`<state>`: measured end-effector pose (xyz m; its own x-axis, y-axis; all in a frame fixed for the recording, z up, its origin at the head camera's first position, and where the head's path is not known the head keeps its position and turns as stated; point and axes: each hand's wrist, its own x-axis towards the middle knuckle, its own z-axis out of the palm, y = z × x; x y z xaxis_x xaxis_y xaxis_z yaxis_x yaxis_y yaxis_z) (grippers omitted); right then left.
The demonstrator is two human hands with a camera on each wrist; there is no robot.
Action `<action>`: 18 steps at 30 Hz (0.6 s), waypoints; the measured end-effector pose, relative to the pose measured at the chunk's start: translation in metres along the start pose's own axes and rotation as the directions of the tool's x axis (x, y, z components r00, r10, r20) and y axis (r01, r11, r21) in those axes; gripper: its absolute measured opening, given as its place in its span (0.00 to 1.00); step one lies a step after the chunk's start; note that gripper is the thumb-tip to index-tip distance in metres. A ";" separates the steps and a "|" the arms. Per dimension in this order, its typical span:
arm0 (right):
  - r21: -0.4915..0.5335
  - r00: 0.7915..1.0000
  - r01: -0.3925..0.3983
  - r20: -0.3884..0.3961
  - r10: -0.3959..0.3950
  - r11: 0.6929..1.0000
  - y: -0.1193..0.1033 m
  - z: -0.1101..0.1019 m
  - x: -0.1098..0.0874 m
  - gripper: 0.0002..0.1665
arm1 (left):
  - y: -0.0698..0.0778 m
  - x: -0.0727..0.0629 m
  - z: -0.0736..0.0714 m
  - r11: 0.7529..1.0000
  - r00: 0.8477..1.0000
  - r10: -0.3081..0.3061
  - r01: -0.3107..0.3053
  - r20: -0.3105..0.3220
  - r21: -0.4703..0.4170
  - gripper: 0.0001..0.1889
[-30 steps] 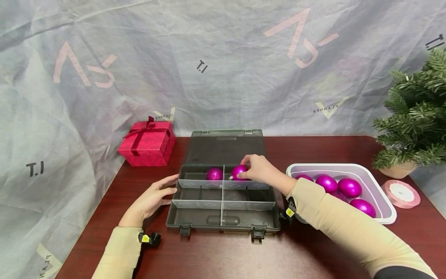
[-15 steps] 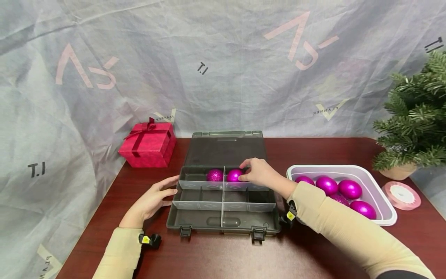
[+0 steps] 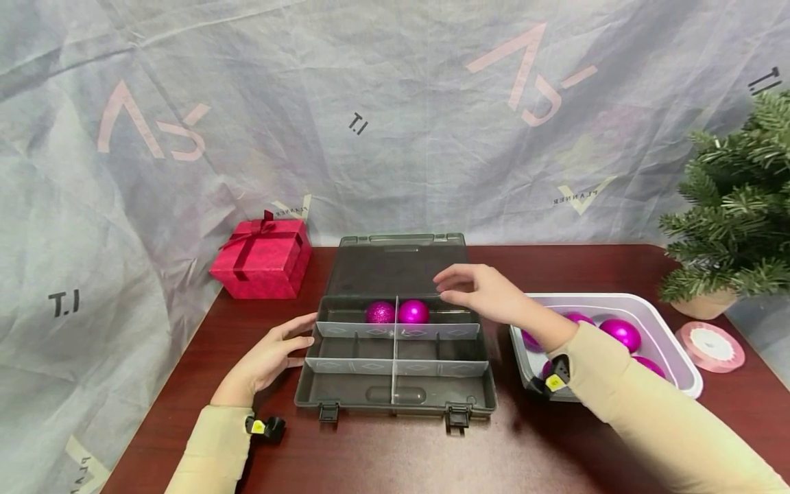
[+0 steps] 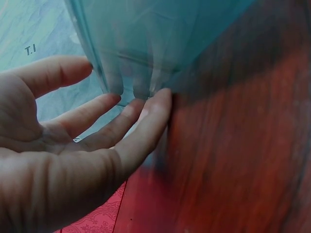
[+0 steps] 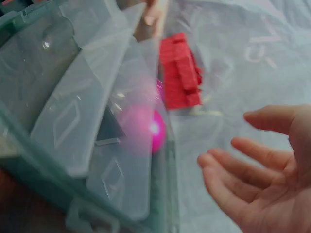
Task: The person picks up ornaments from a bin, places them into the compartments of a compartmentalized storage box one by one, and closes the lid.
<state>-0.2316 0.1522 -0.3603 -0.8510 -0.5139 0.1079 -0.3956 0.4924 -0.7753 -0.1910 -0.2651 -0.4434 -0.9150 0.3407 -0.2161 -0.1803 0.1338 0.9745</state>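
Observation:
A dark translucent compartment box (image 3: 348,384) lies with its lid (image 3: 395,267) folded back on the table. In its back row sit a glittery magenta bauble (image 3: 380,313) and, just right of the middle divider, a shiny magenta bauble (image 3: 413,312). My left hand (image 3: 265,357) touches the box's left side with loosely extended fingers; the left wrist view shows its fingertips (image 4: 163,99) against the wall. Above the box's back right corner hovers my right hand (image 3: 487,291), fingers relaxed and holding nothing. In the right wrist view, the right hand (image 5: 262,174) is apart from the shiny bauble.
At right, partly behind my right arm, a white plastic tub (image 3: 669,343) holds several magenta baubles. A pink ribbon roll (image 3: 710,346) and a small potted fir tree (image 3: 734,213) stand beyond it. A red gift box (image 3: 264,259) sits at the back left.
My right hand has let go of the shiny bauble, which now rests against the middle divider. That hand has risen and moved right. The left hand stays put.

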 end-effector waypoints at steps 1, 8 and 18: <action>0.010 1.000 0.024 -0.009 -0.024 1.000 0.001 -0.005 -0.004 0.17 | 0.000 0.000 0.000 1.000 1.000 0.001 -0.001 0.001 -0.001 0.33; 0.083 0.992 0.118 -0.055 -0.114 0.990 0.011 -0.039 -0.039 0.19 | -0.001 -0.001 -0.001 1.000 1.000 0.004 -0.004 0.008 0.000 0.34; 0.029 0.982 0.067 -0.181 -0.061 0.997 0.030 -0.079 -0.095 0.21 | 0.000 0.000 0.000 1.000 1.000 0.005 -0.005 0.005 -0.011 0.34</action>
<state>-0.1898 0.2717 -0.3447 -0.8737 -0.4075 0.2656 -0.4417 0.4358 -0.7842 -0.1905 -0.2649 -0.4433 -0.9141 0.3460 -0.2115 -0.1798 0.1216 0.9762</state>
